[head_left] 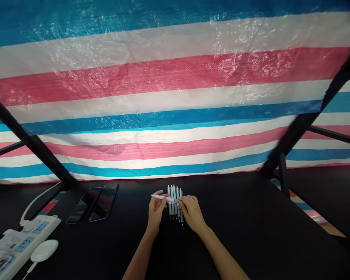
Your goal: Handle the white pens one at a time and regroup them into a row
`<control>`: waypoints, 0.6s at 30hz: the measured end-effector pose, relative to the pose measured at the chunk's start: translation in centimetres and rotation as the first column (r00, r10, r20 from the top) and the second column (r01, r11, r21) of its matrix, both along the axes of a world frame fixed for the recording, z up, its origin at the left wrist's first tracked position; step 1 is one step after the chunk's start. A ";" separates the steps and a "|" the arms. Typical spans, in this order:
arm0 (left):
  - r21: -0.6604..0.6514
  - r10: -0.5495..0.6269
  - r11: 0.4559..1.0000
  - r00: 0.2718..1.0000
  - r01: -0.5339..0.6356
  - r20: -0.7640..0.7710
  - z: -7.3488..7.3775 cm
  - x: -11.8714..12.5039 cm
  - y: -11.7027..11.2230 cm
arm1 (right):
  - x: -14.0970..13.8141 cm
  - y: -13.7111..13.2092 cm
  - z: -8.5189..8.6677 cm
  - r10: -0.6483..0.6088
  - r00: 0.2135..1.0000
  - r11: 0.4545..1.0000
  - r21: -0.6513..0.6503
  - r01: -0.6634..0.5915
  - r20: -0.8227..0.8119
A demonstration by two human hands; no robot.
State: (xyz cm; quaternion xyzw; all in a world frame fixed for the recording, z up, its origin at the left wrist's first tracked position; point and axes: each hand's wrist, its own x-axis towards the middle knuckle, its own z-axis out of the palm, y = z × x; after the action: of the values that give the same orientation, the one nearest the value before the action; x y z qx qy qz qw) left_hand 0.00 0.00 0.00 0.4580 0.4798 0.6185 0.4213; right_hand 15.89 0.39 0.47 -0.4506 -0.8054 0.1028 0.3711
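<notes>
A white pen [161, 197] lies roughly level between my two hands, above a row of several pens. My left hand [156, 210] pinches its barrel between thumb and fingers. At the pen's greyish right end, my right hand [191, 210] has its thumb and fingertips closed on it. Side by side on the black table, the other white-and-grey pens [175, 212] point away from me, their white ends at the far side. The held pen and my fingers hide part of their middles.
Two dark phones [104, 203] lie to the left. A white power strip [32, 243] with plugs and a white round charger [44, 250] sits at the lower left. Black frame bars [288, 144] rise on both sides before a striped tarp [163, 149] behind the black table [251, 233].
</notes>
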 end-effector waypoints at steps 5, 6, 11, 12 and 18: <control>-0.011 -0.003 1.000 1.000 0.003 -0.011 0.3 -0.1 0.3 | 0.4 0.6 -0.3 0.001 1.000 0.999 -0.047 -0.001 -0.005; -0.012 -0.012 1.000 1.000 0.012 -0.012 0.4 -0.1 0.3 | 0.5 0.7 -0.2 0.001 1.000 0.998 -0.062 -0.001 -0.005; -0.009 -0.033 0.999 0.999 0.034 0.014 0.6 0.0 0.3 | 1.0 1.1 0.0 -0.016 1.000 0.992 -0.128 0.018 0.018; -0.009 -0.031 0.999 0.999 0.031 0.013 0.5 0.0 0.4 | 1.2 1.2 0.1 -0.017 1.000 0.990 -0.139 0.020 0.024; 0.002 -0.019 1.000 0.999 0.020 -0.026 -0.1 0.0 0.9 | 1.9 1.5 0.1 -0.032 0.999 0.986 -0.162 0.038 0.040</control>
State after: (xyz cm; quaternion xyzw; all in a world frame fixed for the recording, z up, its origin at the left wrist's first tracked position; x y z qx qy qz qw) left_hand -0.04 0.92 -0.06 0.4712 0.4802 0.6088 0.4205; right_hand 17.76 1.93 0.56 -0.4952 -0.7931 0.1531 0.3198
